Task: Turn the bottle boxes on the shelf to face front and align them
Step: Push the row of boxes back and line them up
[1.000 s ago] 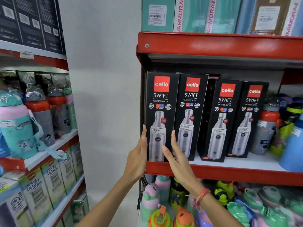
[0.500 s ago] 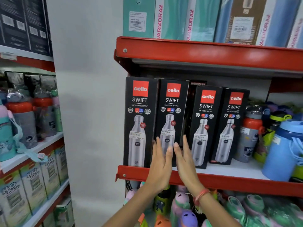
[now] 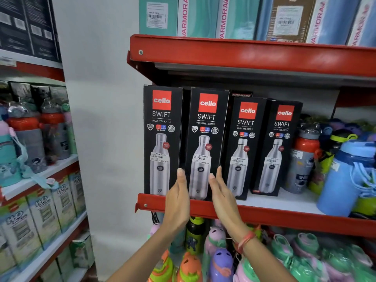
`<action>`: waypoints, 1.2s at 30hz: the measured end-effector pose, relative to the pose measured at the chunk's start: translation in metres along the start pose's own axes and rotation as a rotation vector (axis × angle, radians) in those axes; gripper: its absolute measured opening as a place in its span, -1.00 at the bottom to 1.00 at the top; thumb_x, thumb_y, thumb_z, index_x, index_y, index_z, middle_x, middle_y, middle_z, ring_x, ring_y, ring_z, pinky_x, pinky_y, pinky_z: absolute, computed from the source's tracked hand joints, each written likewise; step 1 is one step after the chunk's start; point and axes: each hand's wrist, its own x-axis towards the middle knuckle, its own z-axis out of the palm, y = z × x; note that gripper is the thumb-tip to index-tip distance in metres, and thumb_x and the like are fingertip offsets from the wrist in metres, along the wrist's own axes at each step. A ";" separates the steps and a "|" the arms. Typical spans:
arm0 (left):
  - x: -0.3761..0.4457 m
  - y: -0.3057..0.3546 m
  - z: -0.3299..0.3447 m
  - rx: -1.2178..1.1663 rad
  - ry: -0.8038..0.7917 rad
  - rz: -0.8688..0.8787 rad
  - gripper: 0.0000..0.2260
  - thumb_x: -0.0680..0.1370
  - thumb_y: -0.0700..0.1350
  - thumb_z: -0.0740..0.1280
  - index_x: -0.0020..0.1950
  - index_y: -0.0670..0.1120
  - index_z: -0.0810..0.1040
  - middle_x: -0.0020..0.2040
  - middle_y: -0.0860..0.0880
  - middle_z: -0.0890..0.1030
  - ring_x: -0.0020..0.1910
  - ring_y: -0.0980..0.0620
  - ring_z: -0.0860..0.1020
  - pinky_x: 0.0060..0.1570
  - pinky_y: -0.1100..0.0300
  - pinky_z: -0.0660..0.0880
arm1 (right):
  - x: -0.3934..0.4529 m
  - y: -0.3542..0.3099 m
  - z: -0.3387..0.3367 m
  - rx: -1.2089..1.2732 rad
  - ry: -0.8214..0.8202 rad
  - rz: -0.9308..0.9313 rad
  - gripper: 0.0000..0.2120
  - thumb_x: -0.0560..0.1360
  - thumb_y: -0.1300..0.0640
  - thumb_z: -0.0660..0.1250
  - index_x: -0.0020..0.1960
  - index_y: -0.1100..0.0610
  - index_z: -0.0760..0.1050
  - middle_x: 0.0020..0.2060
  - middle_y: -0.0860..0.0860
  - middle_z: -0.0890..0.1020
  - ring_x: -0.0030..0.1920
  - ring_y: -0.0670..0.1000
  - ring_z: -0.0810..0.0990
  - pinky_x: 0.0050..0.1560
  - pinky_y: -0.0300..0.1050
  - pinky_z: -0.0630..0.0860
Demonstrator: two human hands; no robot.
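Right now, in the head view, four tall black cardboard bottle boxes stand upright on the red metal shelf (image 3: pixel 264 217), long axes vertical, printed fronts outward. The second black box from the left (image 3: pixel 205 143) sits between the two hands. The left hand (image 3: pixel 178 200) lies flat against its lower left edge; the right hand (image 3: pixel 222 197) flanks its lower right edge, fingers (image 3: pixel 218 176) straight and loosely spread, bracketing rather than clutching. Both hands seem equally near. The two right-hand boxes (image 3: pixel 264 147) stand further back on the shelf, so squaring this box probably comes first.
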 end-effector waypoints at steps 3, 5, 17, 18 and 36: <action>-0.002 -0.002 -0.006 -0.066 0.016 -0.014 -0.08 0.34 0.57 -0.12 0.50 0.01 0.25 0.49 0.06 0.33 0.46 0.13 0.28 0.50 0.01 0.12 | -0.009 -0.001 -0.005 -0.027 -0.013 -0.017 -0.39 0.53 -0.35 0.00 0.53 -0.26 -0.02 0.43 -0.08 0.40 0.21 -0.22 0.43 0.02 -0.29 0.35; -0.003 -0.001 -0.007 -0.072 0.015 -0.017 -0.05 0.32 0.58 -0.13 0.49 0.00 0.27 0.48 0.05 0.36 0.44 0.13 0.32 0.49 0.06 0.12 | -0.013 -0.002 -0.007 -0.026 -0.018 -0.026 -0.41 0.53 -0.34 0.00 0.52 -0.27 -0.02 0.43 -0.14 0.38 0.09 -0.28 0.41 -0.10 -0.36 0.35; -0.016 0.022 0.010 0.164 0.159 0.326 -0.53 0.61 0.23 -0.03 0.31 0.09 0.51 0.19 0.03 0.63 0.23 0.18 0.52 0.22 0.30 0.44 | -0.002 0.001 -0.044 0.169 0.123 -0.130 -0.54 0.60 -0.19 0.03 0.45 -0.12 0.31 0.41 -0.10 0.43 0.42 -0.11 0.36 0.46 -0.07 0.23; -0.016 0.026 0.019 0.168 0.144 0.380 -0.63 0.64 0.11 0.03 0.26 0.07 0.54 0.16 0.09 0.63 0.20 0.23 0.52 0.21 0.30 0.43 | 0.000 0.003 -0.051 0.199 0.183 -0.146 -0.57 0.61 -0.16 0.05 0.42 -0.09 0.36 0.39 -0.10 0.46 0.40 -0.14 0.37 0.44 -0.11 0.24; 0.001 0.003 0.107 0.199 -0.169 0.016 -0.27 0.49 0.41 -0.19 0.49 0.05 0.30 0.32 0.01 0.55 0.24 0.19 0.50 0.20 0.36 0.24 | 0.016 0.039 -0.103 0.018 -0.072 -0.017 -0.47 0.44 -0.49 -0.04 0.35 -0.54 -0.16 0.33 -0.41 0.12 0.50 -0.07 0.16 0.45 -0.01 0.13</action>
